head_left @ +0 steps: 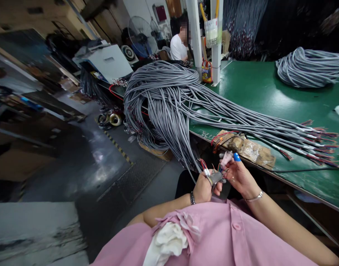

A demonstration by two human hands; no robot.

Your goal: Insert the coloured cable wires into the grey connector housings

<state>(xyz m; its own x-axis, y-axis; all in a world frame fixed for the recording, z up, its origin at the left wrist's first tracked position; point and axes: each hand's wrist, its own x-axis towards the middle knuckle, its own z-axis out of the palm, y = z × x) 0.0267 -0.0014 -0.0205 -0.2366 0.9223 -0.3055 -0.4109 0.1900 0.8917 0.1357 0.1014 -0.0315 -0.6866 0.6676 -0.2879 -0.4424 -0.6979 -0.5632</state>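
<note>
My left hand (204, 187) is closed around the end of a grey cable (206, 172), with thin coloured wires fanning out of it. A grey covering wraps its thumb. My right hand (243, 180) is turned palm up beside the wires, its blue-capped thumb raised apart from the fingers. Pinkish and grey coverings are on those fingers, which are at the bare wire ends (219, 168); any contact is too small to make out. Just beyond the hands, a large bundle of grey cables (169, 107) drapes over the table edge.
The green table (258, 87) carries stripped cable ends (313, 146) and a coiled cable bundle (308, 68). A taped wooden block (254, 151) lies at its near edge. White posts (196, 37) rise behind the bundle. A person in white (178, 47) sits farther back, near a fan (143, 35).
</note>
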